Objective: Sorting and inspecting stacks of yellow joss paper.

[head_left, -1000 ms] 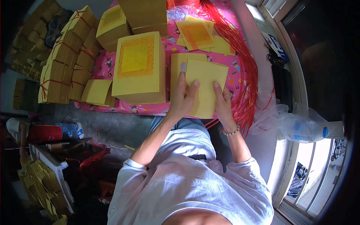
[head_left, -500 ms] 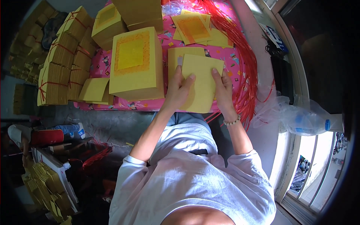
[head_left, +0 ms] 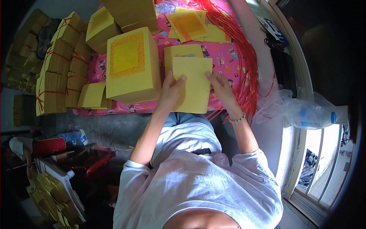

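Upright in front of my lap is a plain yellow sheet of paper (head_left: 193,86), or a thin stack of them; I cannot tell how many. My left hand (head_left: 170,91) grips its left side, thumb on the face and fingers behind. At the upper right edge my right hand (head_left: 223,87), with a beaded bracelet at the wrist, pinches the paper with the thumb in front. Just behind lies more yellow paper (head_left: 177,51) on the pink patterned cloth, partly covered. Left of my hands stands a tall block of yellow paper (head_left: 131,65) with an orange-bordered yellow square on top.
Red plastic strands (head_left: 246,68) run down the right side of the cloth. Printed sheets (head_left: 187,26) lie at the back. Tied paper bundles (head_left: 57,72) stand at the left. Clear plastic bags (head_left: 312,110) lie at the right. Another person (head_left: 44,145) is at the lower left.
The paper has turned more upright and shifted slightly left with my hands. My right hand's fingers have moved from the right side to the upper right edge.
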`<act>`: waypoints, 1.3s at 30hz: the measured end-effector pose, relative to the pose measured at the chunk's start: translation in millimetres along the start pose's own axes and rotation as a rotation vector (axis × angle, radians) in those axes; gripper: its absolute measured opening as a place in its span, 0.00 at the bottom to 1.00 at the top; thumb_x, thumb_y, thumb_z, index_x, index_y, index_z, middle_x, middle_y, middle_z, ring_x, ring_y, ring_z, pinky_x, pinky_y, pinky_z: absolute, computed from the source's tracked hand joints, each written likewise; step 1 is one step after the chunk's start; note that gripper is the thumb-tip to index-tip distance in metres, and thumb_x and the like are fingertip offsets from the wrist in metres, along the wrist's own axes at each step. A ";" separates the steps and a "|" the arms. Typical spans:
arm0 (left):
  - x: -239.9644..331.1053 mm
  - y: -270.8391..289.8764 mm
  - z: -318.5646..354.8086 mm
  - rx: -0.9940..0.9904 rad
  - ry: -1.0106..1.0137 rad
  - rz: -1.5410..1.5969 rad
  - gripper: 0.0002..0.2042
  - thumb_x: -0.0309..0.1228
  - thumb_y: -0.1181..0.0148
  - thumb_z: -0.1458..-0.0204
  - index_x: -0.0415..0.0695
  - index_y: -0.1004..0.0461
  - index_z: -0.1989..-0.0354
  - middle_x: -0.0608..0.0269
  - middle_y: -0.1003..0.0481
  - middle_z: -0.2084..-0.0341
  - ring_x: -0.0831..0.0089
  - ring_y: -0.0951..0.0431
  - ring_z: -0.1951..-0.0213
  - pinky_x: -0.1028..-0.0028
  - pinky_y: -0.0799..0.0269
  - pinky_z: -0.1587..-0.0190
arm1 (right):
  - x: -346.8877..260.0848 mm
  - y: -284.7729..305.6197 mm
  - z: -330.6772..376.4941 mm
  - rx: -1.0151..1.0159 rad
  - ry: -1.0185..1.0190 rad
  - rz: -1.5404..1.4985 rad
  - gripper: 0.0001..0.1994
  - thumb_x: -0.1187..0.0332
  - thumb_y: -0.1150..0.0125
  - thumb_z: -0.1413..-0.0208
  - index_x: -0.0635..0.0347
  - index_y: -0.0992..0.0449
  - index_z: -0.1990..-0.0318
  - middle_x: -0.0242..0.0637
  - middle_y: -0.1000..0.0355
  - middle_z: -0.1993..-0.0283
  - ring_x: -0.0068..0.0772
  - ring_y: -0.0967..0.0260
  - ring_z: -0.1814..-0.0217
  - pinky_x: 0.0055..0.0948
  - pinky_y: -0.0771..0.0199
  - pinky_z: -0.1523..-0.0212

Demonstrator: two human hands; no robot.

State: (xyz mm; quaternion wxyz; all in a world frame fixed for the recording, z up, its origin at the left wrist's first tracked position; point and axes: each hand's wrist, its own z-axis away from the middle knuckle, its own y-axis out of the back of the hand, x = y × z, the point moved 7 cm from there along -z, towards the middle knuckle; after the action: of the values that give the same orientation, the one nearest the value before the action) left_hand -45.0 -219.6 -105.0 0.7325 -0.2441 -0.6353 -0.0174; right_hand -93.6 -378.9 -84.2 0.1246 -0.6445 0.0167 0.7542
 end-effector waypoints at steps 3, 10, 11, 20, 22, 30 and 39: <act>0.0 -0.7 1.4 -0.030 0.015 -0.066 0.17 0.26 0.47 0.43 0.40 0.37 0.45 0.64 0.28 0.55 0.77 0.30 0.53 0.77 0.36 0.51 | 24.5 0.8 3.3 -0.118 0.014 0.099 0.17 0.59 0.48 0.38 0.67 0.25 0.61 0.33 0.25 0.71 0.17 0.28 0.74 0.17 0.27 0.74; -14.6 9.6 -5.9 -0.015 0.142 0.008 0.16 0.28 0.48 0.43 0.41 0.36 0.46 0.64 0.27 0.55 0.76 0.29 0.53 0.76 0.34 0.51 | 18.8 -6.7 13.9 -0.153 -0.155 0.019 0.17 0.59 0.47 0.39 0.69 0.25 0.63 0.34 0.25 0.72 0.19 0.26 0.73 0.18 0.25 0.74; -14.1 9.2 -6.4 -0.033 0.142 0.012 0.16 0.28 0.48 0.43 0.41 0.35 0.46 0.63 0.27 0.55 0.76 0.29 0.53 0.76 0.34 0.51 | 20.8 -7.3 15.3 -0.200 -0.148 0.073 0.18 0.59 0.47 0.39 0.69 0.25 0.63 0.35 0.25 0.72 0.20 0.26 0.73 0.19 0.25 0.73; -11.7 5.3 -15.0 -0.054 0.189 0.056 0.16 0.28 0.48 0.42 0.41 0.35 0.46 0.61 0.28 0.54 0.74 0.29 0.52 0.74 0.34 0.50 | 26.4 -4.3 15.5 -0.214 -0.193 0.127 0.18 0.56 0.45 0.41 0.66 0.24 0.67 0.36 0.24 0.75 0.22 0.26 0.76 0.19 0.24 0.75; -12.8 3.3 -17.2 -0.080 0.192 0.075 0.16 0.28 0.49 0.42 0.40 0.35 0.46 0.61 0.28 0.54 0.73 0.29 0.52 0.73 0.33 0.50 | 30.7 -1.6 17.5 -0.222 -0.213 0.145 0.18 0.56 0.45 0.41 0.66 0.23 0.67 0.35 0.24 0.75 0.22 0.26 0.76 0.18 0.24 0.75; -17.1 9.1 -24.0 -0.052 0.144 0.094 0.15 0.28 0.48 0.42 0.40 0.36 0.47 0.60 0.28 0.55 0.74 0.28 0.54 0.73 0.33 0.52 | 39.3 -2.5 26.9 -0.242 -0.288 0.132 0.17 0.58 0.45 0.41 0.67 0.24 0.62 0.37 0.23 0.71 0.24 0.23 0.72 0.18 0.22 0.73; -4.5 9.0 -18.5 0.102 -0.056 -0.095 0.14 0.28 0.49 0.42 0.39 0.39 0.50 0.60 0.27 0.61 0.77 0.28 0.59 0.75 0.33 0.57 | 51.5 0.9 36.6 -0.286 -0.327 0.178 0.18 0.56 0.46 0.40 0.63 0.26 0.52 0.39 0.23 0.60 0.26 0.24 0.60 0.22 0.22 0.64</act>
State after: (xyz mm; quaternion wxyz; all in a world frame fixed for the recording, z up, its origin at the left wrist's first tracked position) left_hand -25.8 -220.0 -113.7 0.7243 -0.1764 -0.6664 -0.0128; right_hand -136.3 -364.3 -128.5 -0.0340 -0.5208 -0.0541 0.8513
